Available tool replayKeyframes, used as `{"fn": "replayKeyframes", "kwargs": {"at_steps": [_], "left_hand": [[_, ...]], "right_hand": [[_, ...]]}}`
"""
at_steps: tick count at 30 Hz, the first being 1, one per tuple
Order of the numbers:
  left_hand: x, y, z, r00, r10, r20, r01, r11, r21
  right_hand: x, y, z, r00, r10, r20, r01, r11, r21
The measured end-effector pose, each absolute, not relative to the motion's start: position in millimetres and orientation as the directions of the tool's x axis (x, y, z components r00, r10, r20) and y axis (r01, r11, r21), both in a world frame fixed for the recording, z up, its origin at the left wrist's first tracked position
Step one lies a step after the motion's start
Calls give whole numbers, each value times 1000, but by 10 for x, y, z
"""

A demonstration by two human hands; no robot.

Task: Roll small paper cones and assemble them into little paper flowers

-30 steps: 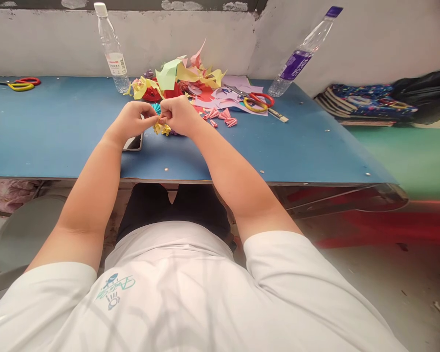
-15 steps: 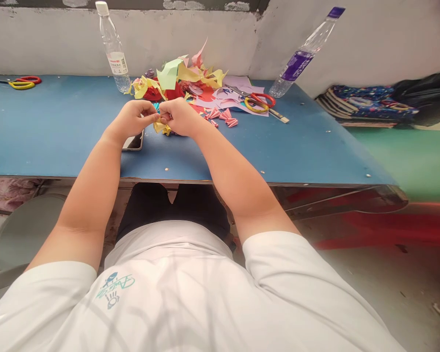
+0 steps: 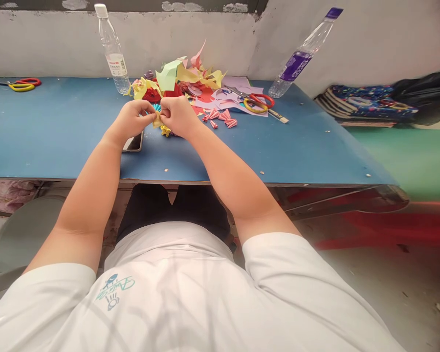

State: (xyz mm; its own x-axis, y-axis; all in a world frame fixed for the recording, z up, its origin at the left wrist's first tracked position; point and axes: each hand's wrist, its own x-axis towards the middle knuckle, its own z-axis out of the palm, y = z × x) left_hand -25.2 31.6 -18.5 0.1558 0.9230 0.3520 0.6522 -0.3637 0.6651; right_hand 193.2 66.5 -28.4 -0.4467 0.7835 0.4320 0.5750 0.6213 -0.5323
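My left hand and my right hand meet over the blue table, fingers pinched together on a small folded yellow paper piece. More small yellow folded pieces lie just below the hands on the table. A phone lies under my left wrist. Behind the hands is a heap of coloured paper scraps. Several small pink folded pieces lie to the right of my right hand.
Red and yellow scissors rest on purple paper at the right of the heap. Another pair of scissors lies at the far left. Two plastic bottles stand at the back, one upright, one leaning on the wall.
Both hands have stayed together on the yellow piece, shifting only slightly upward; the fingers have reworked their pinch.
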Motion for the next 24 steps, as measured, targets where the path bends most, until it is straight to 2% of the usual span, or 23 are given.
{"fn": "replayKeyframes", "kwargs": {"at_steps": [8,16,24], "left_hand": [[-299,382,-218,152,896,418,594,-421,686],[-290,320,-170,160,911,380,501,-407,764],[-293,340,-173,155,906,394,513,-415,752]], "right_hand": [[1906,667,-323,-428,759,491,454,650,-609],[1909,668,-317,-426,772,472,470,635,-614],[1910,712,-325,-432,756,492,488,655,-578]]}}
